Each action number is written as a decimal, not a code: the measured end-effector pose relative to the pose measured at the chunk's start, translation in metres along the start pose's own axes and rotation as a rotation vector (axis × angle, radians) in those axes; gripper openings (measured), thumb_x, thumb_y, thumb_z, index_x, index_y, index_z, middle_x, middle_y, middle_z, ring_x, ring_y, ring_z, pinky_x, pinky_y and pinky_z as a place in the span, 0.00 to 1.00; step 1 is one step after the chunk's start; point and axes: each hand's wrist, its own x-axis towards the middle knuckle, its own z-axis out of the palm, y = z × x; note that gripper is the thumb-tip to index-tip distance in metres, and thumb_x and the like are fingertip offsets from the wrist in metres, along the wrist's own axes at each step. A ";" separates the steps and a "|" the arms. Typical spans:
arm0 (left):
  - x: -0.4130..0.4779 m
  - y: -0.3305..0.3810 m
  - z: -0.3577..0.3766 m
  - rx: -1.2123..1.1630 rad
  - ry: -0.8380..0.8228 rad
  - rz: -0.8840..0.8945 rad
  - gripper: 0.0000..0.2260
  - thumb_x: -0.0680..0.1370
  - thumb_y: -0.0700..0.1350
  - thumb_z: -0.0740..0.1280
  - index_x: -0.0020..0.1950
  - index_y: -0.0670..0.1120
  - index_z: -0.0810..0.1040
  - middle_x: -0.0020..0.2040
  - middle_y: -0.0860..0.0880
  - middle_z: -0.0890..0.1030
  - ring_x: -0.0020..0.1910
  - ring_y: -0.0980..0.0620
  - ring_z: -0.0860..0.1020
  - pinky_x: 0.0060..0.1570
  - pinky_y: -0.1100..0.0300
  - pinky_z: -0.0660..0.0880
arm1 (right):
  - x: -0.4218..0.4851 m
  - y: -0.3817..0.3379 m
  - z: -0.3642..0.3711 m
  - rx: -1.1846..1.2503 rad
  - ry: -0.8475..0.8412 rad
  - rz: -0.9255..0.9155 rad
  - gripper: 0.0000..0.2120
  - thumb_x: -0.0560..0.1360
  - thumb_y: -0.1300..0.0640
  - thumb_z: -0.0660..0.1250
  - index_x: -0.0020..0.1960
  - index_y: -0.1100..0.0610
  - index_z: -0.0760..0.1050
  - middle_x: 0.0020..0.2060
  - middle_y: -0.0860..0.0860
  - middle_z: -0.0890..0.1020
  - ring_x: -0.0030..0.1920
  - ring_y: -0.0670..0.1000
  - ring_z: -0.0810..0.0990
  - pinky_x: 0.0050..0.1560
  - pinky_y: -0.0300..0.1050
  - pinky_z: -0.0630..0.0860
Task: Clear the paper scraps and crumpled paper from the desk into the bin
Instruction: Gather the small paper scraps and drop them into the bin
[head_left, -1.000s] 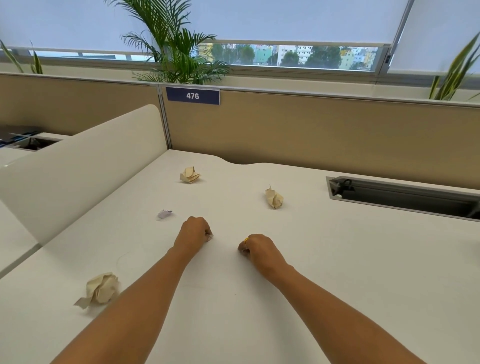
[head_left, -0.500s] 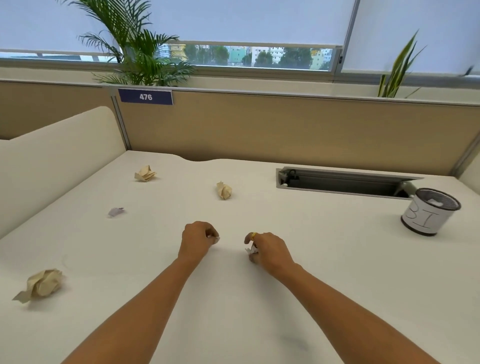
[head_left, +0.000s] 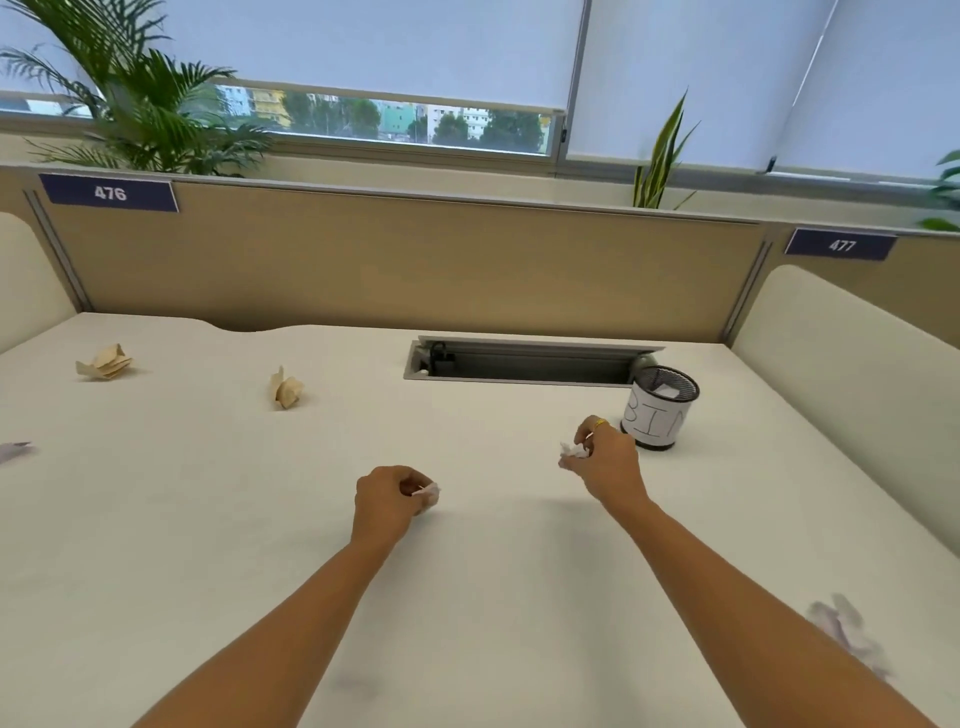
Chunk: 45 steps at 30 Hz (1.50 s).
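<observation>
**A:** What step is in hand here?

**B:** The carry to the bin, I'd judge. The right hand (head_left: 605, 457) is pinched shut on a small white crumpled paper scrap (head_left: 573, 451), lifted a little off the pale cream desk top (head_left: 493, 597). The left hand (head_left: 387, 501) is curled closed round another small white scrap (head_left: 427, 491), low over the desk and nearer the person than the right.

**A:** And the bin?

**B:** A small black mesh cup wrapped in white paper lettered "BIN" (head_left: 657, 415), just beyond and to the right of the right hand, near it but not touching. Something white already lies inside (what exactly, I cannot tell).

**A:** So the next move?

**B:** Probably bring the right hand over the rim and open the fingers there. The mouth is narrow and a scrap that light could drift, so it wants releasing low. The left hand must then cross further to the right to do the same.

**A:** How much is left?

**B:** A good deal. Far left of the left hand sit two tan crumpled paper balls, one at the far edge (head_left: 105, 361) and one closer in (head_left: 285, 389), plus a pale scrap at the frame's left edge (head_left: 13, 451). A blurred whitish crumple (head_left: 844, 631) lies beside the right forearm, close to the person.
</observation>
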 end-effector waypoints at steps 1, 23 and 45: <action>0.000 0.004 0.009 -0.009 -0.005 0.004 0.03 0.71 0.39 0.72 0.38 0.43 0.82 0.30 0.48 0.81 0.30 0.53 0.77 0.34 0.66 0.72 | 0.006 0.007 -0.011 0.026 0.038 0.015 0.13 0.66 0.65 0.75 0.44 0.61 0.72 0.37 0.55 0.75 0.37 0.53 0.74 0.29 0.34 0.65; 0.033 0.037 0.097 -0.049 0.018 0.004 0.03 0.72 0.37 0.71 0.44 0.39 0.83 0.40 0.43 0.83 0.36 0.51 0.78 0.37 0.76 0.74 | 0.128 0.072 -0.104 0.059 0.185 0.098 0.20 0.70 0.68 0.70 0.60 0.62 0.73 0.57 0.60 0.80 0.56 0.58 0.79 0.57 0.47 0.74; 0.095 0.203 0.209 0.230 -0.213 0.387 0.08 0.73 0.41 0.71 0.49 0.39 0.82 0.48 0.39 0.84 0.42 0.48 0.79 0.48 0.56 0.77 | 0.040 0.147 -0.031 0.041 0.183 0.103 0.07 0.72 0.65 0.63 0.48 0.57 0.78 0.42 0.50 0.77 0.51 0.52 0.76 0.47 0.39 0.68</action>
